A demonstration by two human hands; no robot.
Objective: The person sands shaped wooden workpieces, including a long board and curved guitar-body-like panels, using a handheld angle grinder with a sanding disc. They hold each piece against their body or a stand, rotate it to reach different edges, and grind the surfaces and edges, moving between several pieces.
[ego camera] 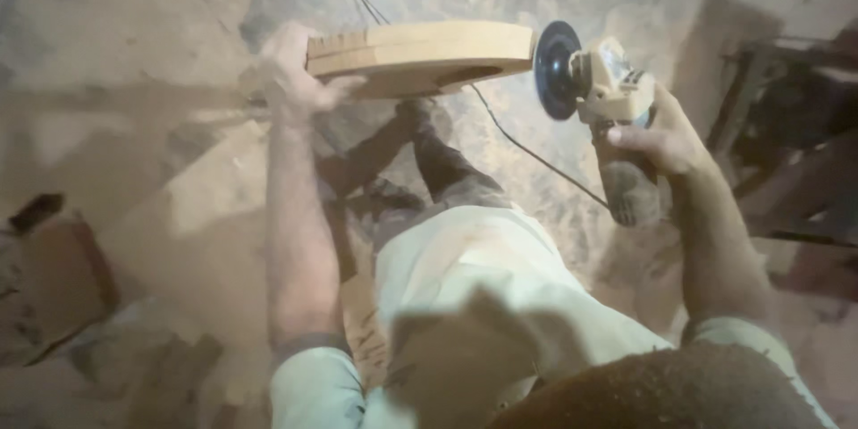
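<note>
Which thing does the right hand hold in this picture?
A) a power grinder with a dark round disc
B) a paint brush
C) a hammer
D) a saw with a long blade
A: the right hand grips the body of a power grinder, its dark round disc facing the end of the wooden piece that the left hand holds up.

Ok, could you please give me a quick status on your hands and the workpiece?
Left hand grips wooden piece by its end. Right hand holds angle grinder, disc at the rounded edge. Power cord trails beneath.
</note>
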